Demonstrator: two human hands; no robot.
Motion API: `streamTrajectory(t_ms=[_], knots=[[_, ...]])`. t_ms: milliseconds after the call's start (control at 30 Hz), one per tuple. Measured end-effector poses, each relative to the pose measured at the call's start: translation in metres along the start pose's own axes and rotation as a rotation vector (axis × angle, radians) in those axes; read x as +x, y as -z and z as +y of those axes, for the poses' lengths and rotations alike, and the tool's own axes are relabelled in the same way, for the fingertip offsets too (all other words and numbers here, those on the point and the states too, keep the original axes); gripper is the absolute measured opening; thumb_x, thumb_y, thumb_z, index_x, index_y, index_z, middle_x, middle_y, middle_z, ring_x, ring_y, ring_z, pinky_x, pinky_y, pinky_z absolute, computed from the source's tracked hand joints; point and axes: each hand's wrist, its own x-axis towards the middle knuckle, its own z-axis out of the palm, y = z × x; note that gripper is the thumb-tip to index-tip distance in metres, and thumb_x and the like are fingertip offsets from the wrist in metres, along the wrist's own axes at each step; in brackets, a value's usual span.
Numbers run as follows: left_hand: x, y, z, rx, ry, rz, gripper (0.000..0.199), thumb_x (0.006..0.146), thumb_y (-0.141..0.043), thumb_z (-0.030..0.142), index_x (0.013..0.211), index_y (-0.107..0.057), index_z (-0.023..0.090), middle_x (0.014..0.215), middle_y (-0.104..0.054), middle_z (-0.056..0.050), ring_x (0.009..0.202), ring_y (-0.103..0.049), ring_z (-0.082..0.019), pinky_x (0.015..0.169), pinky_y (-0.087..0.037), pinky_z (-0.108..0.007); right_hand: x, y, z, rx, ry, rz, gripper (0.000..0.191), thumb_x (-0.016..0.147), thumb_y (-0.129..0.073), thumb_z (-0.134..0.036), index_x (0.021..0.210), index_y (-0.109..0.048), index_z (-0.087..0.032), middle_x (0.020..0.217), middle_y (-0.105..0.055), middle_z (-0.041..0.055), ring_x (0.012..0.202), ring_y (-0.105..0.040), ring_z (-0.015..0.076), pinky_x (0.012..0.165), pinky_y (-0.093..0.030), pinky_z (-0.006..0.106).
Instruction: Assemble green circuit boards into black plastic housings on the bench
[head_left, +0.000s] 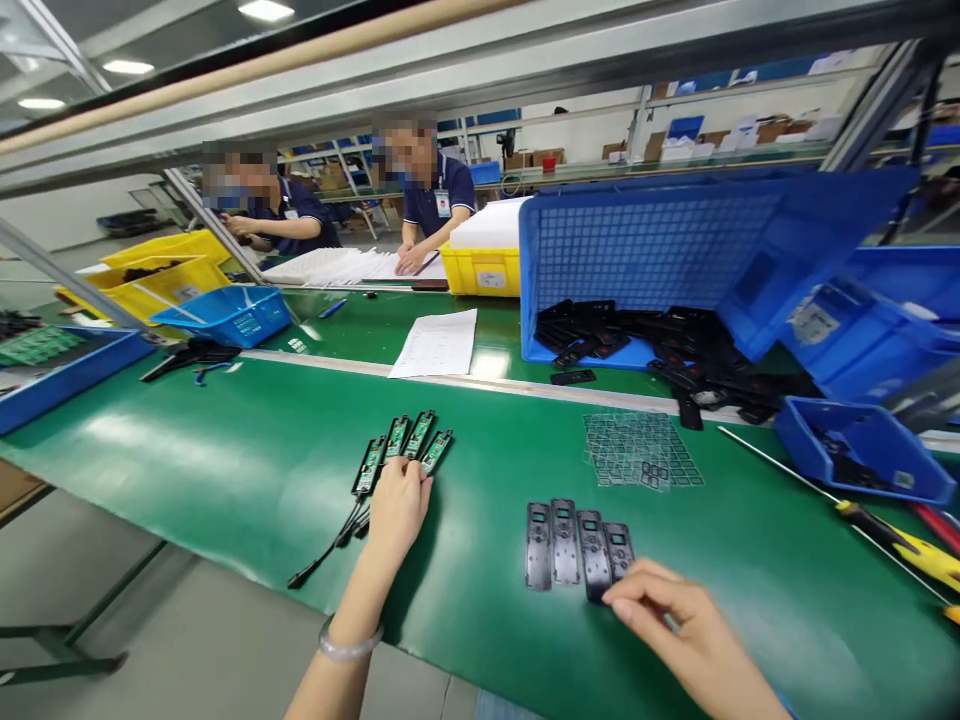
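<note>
A person's two bare hands work over a green tabletop (480,540), seen from the head. The left hand (403,500), with a pale bracelet (350,643) at its wrist, bunches its fingers over the near ends of four narrow circuit-board units (396,440). These fan out left of the tabletop's middle, their black cables (326,560) trailing toward the near edge; whether the fingers grip or only touch them, I cannot tell.

Nearer the right end, close to the near edge, four black covers (564,545) stand in a row, each with a small window. The right hand (671,620) has thumb and forefinger close together at the near end of the third cover from the left; whether they pinch it is unclear.

Beyond the covers lie clear sheets (619,450) marked with squares. At the far edge, a large blue bin (630,225) lies on its side, black parts (592,330) spilling out. A yellow-and-black screwdriver (892,540) lies toward the right edge. Across the tabletop, two co-workers in dark shirts (446,190) bend over their own work.
</note>
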Motion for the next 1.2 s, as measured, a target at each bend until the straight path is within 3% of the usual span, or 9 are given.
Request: streamTrajectory(t_ms=[167, 333, 433, 533, 700, 800, 933, 1067, 1200], knots=[[-0.009, 0.031, 0.058, -0.229, -0.096, 0.003, 0.014, 0.092, -0.039, 0.026, 0.085, -0.049, 0.019, 0.091, -0.052, -0.007, 0.069, -0.058, -0.019, 0.063, -0.049, -0.032, -0.014, -0.032, -0.015, 0.471, -0.094, -0.182, 0.038, 0.089, -0.05, -0.054, 0.102, -0.07, -0.025, 0.092, -0.067, 0.0075, 0.081, -0.061, 0.0197, 0.074, -0.048, 0.033], [-0.019, 0.07, 0.142, -0.787, -0.337, -0.269, 0.008, 0.092, -0.05, 0.027, 0.096, -0.055, 0.022, 0.099, -0.057, -0.004, 0.081, -0.061, -0.015, 0.073, -0.052, -0.025, -0.007, -0.039, -0.02, 1.012, -0.025, 0.077, 0.071, 0.081, -0.041, -0.075, 0.137, -0.043, -0.031, 0.135, -0.049, 0.0103, 0.114, -0.053, 0.0257, 0.097, -0.042, 0.045], [-0.012, 0.054, 0.178, -0.702, -0.472, -0.362, 0.019, 0.092, -0.049, 0.018, 0.108, -0.059, 0.02, 0.107, -0.064, -0.006, 0.093, -0.063, -0.02, 0.081, -0.053, -0.031, -0.01, -0.02, -0.016, 1.168, -0.045, 0.23, 0.055, 0.089, -0.035, -0.066, 0.123, -0.053, -0.028, 0.114, -0.059, 0.0091, 0.088, -0.059, 0.0206, 0.08, -0.05, 0.037], [-0.005, 0.018, 0.2, -0.442, -0.597, -0.346, 0.03, 0.084, -0.058, 0.012, 0.114, -0.061, 0.014, 0.107, -0.068, -0.012, 0.104, -0.061, -0.029, 0.091, -0.049, -0.045, -0.023, 0.005, -0.009, 1.096, -0.136, 0.308, 0.042, 0.094, -0.036, -0.056, 0.107, -0.061, -0.026, 0.094, -0.061, 0.0053, 0.061, -0.045, 0.0121, 0.053, -0.043, 0.023], [-0.004, -0.009, 0.215, -0.379, -0.651, -0.362, 0.035, 0.08, -0.054, 0.003, 0.114, -0.062, 0.007, 0.091, -0.069, -0.016, 0.093, -0.065, -0.031, 0.085, -0.051, -0.049, -0.039, 0.028, -0.007, 1.018, -0.241, 0.366, 0.043, 0.092, -0.038, -0.058, 0.105, -0.061, -0.025, 0.088, -0.06, 0.0054, 0.056, -0.038, 0.0116, 0.042, -0.035, 0.02], [-0.006, -0.001, 0.21, -0.576, -0.556, -0.411, 0.048, 0.081, -0.05, 0.005, 0.128, -0.054, 0.01, 0.104, -0.061, -0.015, 0.083, -0.065, -0.024, 0.078, -0.055, -0.043, -0.04, 0.029, -0.007, 0.984, -0.257, 0.368, 0.044, 0.091, -0.042, -0.057, 0.119, -0.056, -0.027, 0.088, -0.061, 0.0059, 0.059, -0.043, 0.0141, 0.04, -0.037, 0.021], [-0.011, 0.011, 0.2, -1.241, -0.155, -0.635, 0.041, 0.079, -0.054, 0.013, 0.119, -0.062, 0.018, 0.103, -0.052, -0.008, 0.071, -0.061, -0.013, 0.058, -0.052, -0.024, -0.041, 0.026, 0.0, 0.879, -0.249, 0.33, 0.056, 0.091, -0.043, -0.055, 0.139, -0.041, -0.026, 0.095, -0.063, 0.009, 0.064, -0.051, 0.0164, 0.04, -0.04, 0.022], [-0.024, 0.018, 0.198, -1.797, 0.238, -0.814, 0.039, 0.071, -0.075, 0.022, 0.109, -0.066, 0.019, 0.098, -0.063, -0.007, 0.076, -0.063, -0.013, 0.068, -0.052, -0.024, -0.042, 0.022, 0.007, 0.375, -0.189, 0.287, 0.052, 0.095, -0.035, -0.048, 0.144, -0.037, -0.03, 0.09, -0.062, 0.0066, 0.058, -0.055, 0.0147, 0.054, -0.052, 0.028], [-0.036, 0.022, 0.199, -1.99, 0.412, -0.715, 0.048, 0.058, -0.088, 0.025, 0.102, -0.07, 0.018, 0.092, -0.069, -0.006, 0.076, -0.064, -0.014, 0.07, -0.051, -0.022, -0.038, 0.015, 0.008, -0.098, 0.073, 0.257, 0.046, 0.095, -0.042, -0.036, 0.141, -0.042, -0.036, 0.113, -0.06, 0.0084, 0.096, -0.063, 0.0209, 0.081, -0.054, 0.029]])
